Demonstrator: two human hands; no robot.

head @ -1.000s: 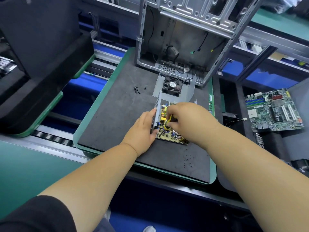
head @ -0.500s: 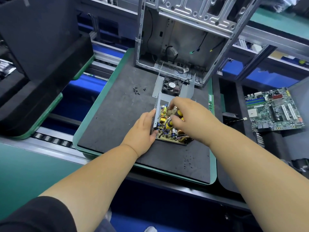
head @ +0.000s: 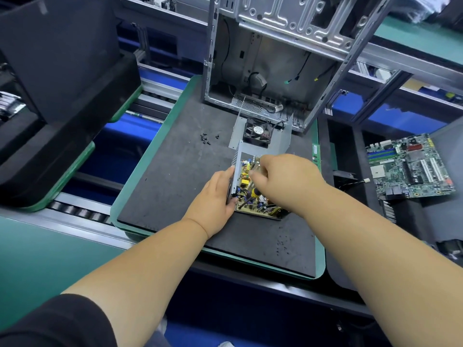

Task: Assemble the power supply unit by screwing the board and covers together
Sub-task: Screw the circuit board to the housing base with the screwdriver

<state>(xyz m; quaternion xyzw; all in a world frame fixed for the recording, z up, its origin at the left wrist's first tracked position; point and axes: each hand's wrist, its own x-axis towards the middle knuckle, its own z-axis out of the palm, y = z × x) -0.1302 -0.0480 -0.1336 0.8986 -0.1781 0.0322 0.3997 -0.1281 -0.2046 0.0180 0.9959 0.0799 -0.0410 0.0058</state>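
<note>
Left hand (head: 217,196) grips the left metal wall of the power supply unit (head: 253,194); right hand (head: 280,179), fingers curled, hovers over its yellow-brown board, grasp indeterminate. Unit sits mid-mat (head: 175,186), near the front edge. Board's right half hidden; fan cover (head: 259,132) behind.

Grey foam mat (head: 175,176) on green-edged pallet (head: 322,259), atop roller conveyor (head: 77,211). Open metal computer chassis (head: 275,58) at back. Motherboard (head: 411,166) far right. Black foam tray (head: 62,96) left. Teal bench surface (head: 37,259) near.
</note>
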